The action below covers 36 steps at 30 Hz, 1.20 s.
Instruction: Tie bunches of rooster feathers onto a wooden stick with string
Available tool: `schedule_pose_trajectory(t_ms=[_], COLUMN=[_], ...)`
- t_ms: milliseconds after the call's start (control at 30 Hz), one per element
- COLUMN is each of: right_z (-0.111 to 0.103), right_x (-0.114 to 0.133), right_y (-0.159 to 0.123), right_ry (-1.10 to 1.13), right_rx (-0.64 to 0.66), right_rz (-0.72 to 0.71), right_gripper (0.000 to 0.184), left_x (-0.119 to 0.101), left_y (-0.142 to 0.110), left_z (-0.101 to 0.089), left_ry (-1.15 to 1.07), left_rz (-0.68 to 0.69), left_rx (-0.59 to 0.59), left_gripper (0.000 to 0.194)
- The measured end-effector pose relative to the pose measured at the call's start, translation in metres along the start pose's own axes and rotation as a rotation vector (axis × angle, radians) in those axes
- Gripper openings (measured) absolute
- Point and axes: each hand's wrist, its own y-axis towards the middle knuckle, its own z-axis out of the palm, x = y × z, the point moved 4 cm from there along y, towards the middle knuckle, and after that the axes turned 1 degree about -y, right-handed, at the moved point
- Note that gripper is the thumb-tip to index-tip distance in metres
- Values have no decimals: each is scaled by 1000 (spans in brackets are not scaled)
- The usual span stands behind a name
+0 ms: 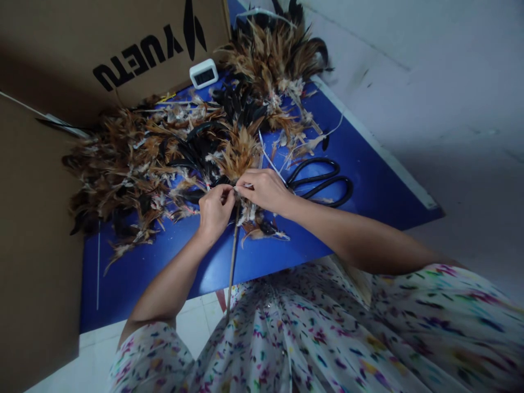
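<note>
My left hand (216, 210) and my right hand (266, 191) meet over the blue table, fingertips pinched close together. What the fingers grip is too small and covered to make out. Right at the fingertips lies a tuft of brown feathers (239, 150), with pale fluffy ends showing below my right hand. A thin stick (233, 251) runs from under the fingers down past the table's front edge toward my clothes. Beside my right wrist rest scissors with black loop handles (346, 188), their blades partly hidden by the hand.
A heap of brown and black feathers (118, 158) spreads over the left of the blue table (155, 262). Another feather bunch (274, 49) stands at the back, near a small white digital clock (203, 74). Cardboard boxes (135, 33) border the left and back; a wall (429, 82) rises right.
</note>
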Motion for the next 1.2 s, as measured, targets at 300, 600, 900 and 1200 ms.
schedule_pose_trajectory(t_ms=[300, 600, 900, 1200], right_z=[-1, -6, -15, -20], right_x=[1, 5, 2, 1], right_y=[0, -1, -6, -8], right_ry=[0, -9, -99, -161], right_rx=[0, 62, 118, 181], right_rz=[7, 21, 8, 20], right_gripper=[15, 13, 15, 20], left_x=[3, -1, -1, -5], left_y=[1, 1, -2, -5], left_z=[3, 1, 2, 2], left_ry=[4, 106, 132, 157], left_rz=[14, 89, 170, 264], left_rx=[7, -5, 9, 7], left_gripper=[11, 8, 8, 7])
